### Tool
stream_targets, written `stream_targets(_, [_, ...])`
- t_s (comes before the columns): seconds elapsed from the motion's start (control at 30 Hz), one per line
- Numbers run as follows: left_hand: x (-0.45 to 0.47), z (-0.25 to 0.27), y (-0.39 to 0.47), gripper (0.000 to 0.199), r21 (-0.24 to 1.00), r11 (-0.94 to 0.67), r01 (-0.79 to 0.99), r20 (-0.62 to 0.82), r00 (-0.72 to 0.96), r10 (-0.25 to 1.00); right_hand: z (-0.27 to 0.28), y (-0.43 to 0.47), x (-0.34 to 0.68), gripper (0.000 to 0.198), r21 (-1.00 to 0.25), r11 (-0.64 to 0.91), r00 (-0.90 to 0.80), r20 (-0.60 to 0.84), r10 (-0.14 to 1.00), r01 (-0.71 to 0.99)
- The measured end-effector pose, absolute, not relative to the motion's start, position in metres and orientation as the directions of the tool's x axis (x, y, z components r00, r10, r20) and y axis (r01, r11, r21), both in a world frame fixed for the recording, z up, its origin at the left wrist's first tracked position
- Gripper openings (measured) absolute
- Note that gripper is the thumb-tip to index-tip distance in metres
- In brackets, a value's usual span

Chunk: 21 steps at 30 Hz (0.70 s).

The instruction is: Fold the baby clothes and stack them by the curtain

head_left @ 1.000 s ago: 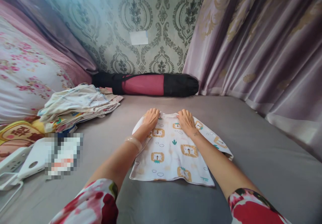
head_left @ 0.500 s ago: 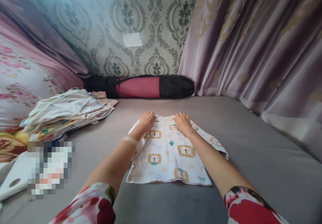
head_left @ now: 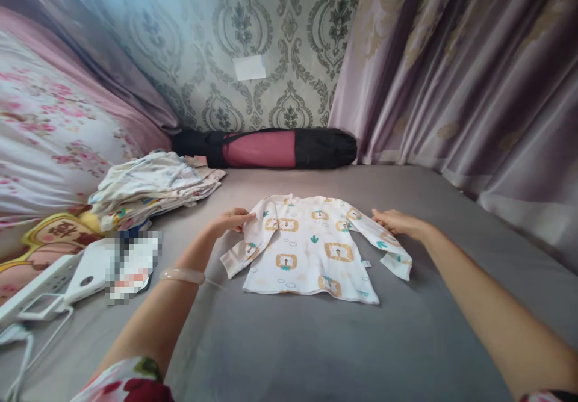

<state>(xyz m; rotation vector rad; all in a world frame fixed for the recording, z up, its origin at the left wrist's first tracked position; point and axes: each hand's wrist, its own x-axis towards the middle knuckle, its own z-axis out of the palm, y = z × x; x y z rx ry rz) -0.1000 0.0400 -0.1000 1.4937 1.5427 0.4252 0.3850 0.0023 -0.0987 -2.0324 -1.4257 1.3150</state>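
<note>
A small white long-sleeved shirt [head_left: 311,257] printed with tan lion faces and green leaves lies spread out, neckline away from me and hem toward me. My left hand [head_left: 231,220] pinches the outer edge of the left sleeve near the shoulder, its fingers closed. On the other side, my right hand [head_left: 398,221] has its fingers closed at the upper edge of the right sleeve. Both sleeves slant outward and down, with the cuffs lying on the sheet.
A grey sheet [head_left: 280,348] covers the bed. At left are a pile of folded clothes [head_left: 153,185], a yellow cushion [head_left: 58,233], a white power strip [head_left: 40,287] with cables and a white device [head_left: 93,269]. A black and pink rolled bag [head_left: 259,149] lies along the wall.
Both hands have moved from the neckline out to the sleeves, left hand leftward and right hand rightward. The sleeves now show spread out at the sides. The view has shifted slightly.
</note>
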Motion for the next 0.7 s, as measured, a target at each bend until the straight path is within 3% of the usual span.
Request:
stream_targets(0.27, [-0.116, -0.098, 0.000, 0.053, 0.832, 0.149, 0.535, -0.367, 0.329, 0.870, -0.107, -0.044, 0.428, 0.042, -0.773, -0.392, -0.007, -0.456, 0.890, 0.500])
stream_targets(0.47, [-0.109, -0.101, -0.001, 0.051, 0.903, 0.090, 0.420, -0.215, 0.259, 0.942, -0.095, -0.047, 0.408, 0.036, -0.764, -0.340, 0.002, -0.406, 0.914, 0.548])
stream_targets(0.6, [-0.115, -0.096, 0.010, 0.048, 0.924, 0.046, 0.380, -0.127, 0.189, 0.974, -0.092, -0.038, 0.405, 0.024, -0.799, -0.319, 0.103, -0.311, 0.945, 0.509])
stream_targets(0.7, [-0.124, -0.088, 0.026, 0.042, 0.861, -0.028, 0.508, -0.079, 0.187, 0.979, -0.092, -0.028, 0.413, 0.017, -0.743, -0.290, 0.240, -0.178, 0.954, 0.604])
